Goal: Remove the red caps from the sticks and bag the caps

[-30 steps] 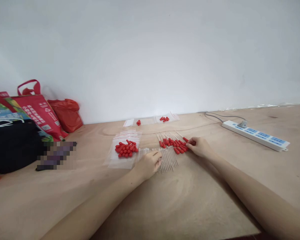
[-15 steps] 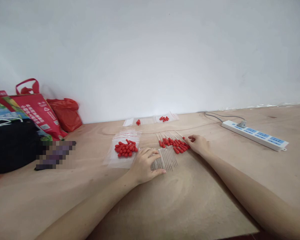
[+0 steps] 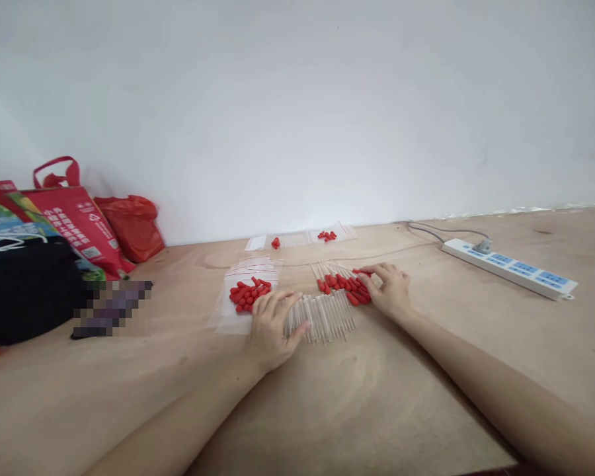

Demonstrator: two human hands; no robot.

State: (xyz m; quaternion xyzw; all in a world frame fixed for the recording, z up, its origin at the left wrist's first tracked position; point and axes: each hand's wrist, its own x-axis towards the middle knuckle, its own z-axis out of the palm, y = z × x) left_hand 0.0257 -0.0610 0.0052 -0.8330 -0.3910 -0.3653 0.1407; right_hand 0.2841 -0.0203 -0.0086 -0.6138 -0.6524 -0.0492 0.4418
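Note:
Loose thin glass dropper tubes [image 3: 327, 317] lie side by side on the table, their lengths pointing away from me. My left hand [image 3: 274, 330] rests over the left end of that row, fingers spread and thumb apart, partly covering the tubes. Behind the row is a group of droppers [image 3: 344, 283], glass tubes with red rubber bulbs facing me. My right hand [image 3: 389, 287] is at their right edge, thumb and fingers apart, fingertips touching a red bulb. Left of my left hand, a pile of red rubber bulbs [image 3: 248, 295] sits on clear zip bags [image 3: 223, 320].
More small bags [image 3: 256, 243] with red bulbs lie by the wall. A white power strip [image 3: 510, 268] with a grey plug is on the right. Red bags [image 3: 131, 228], a black bag [image 3: 27, 291] and a pixelated dark object [image 3: 112, 311] stand or lie on the left.
My left hand has slid left, uncovering more of the glass tubes. My right hand's fingers have shifted slightly over the bulbs, and the dropper at its fingertips now lies lower among the others.

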